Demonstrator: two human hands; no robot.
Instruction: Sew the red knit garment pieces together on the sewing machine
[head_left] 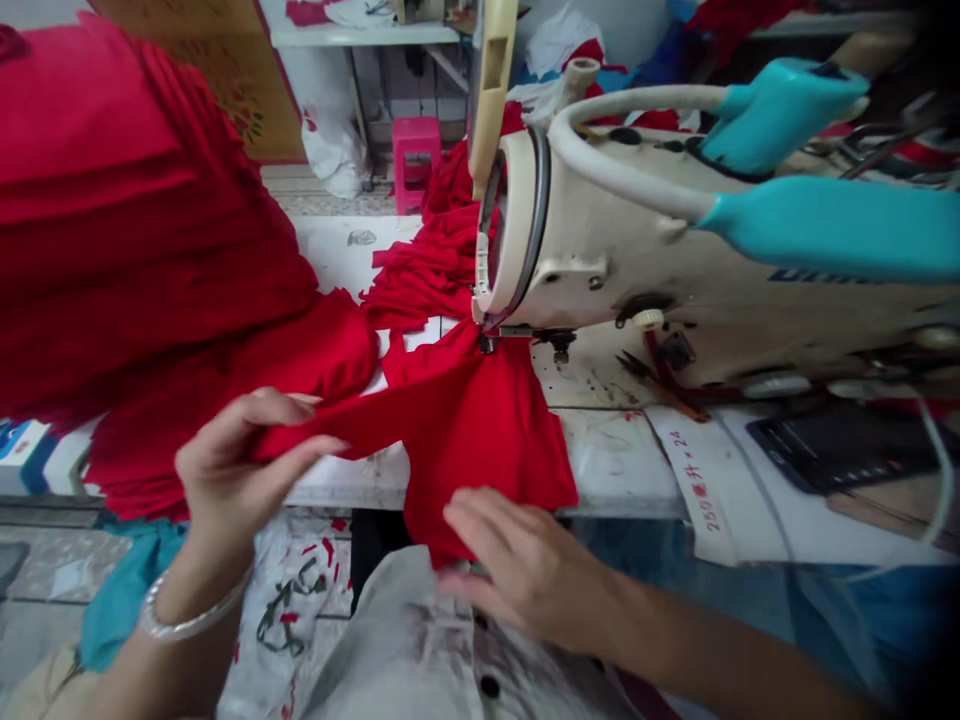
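Note:
My left hand pinches the end of a long strip of red fabric between thumb and fingers. The strip runs to the right, up to the sewing machine's needle area. Under the machine head, a wider red fabric piece spreads over the table's front edge and hangs towards my lap. My right hand is at the lower edge of this piece, slightly blurred, with fingers stretched and thumb apart. Its fingertips seem to touch the fabric. The needle itself is hard to make out.
A tall stack of red fabric pieces fills the left side. More red pieces lie behind the needle. The machine body carries a turquoise lamp. Scissors and a dark phone rest at right. A pink stool stands behind.

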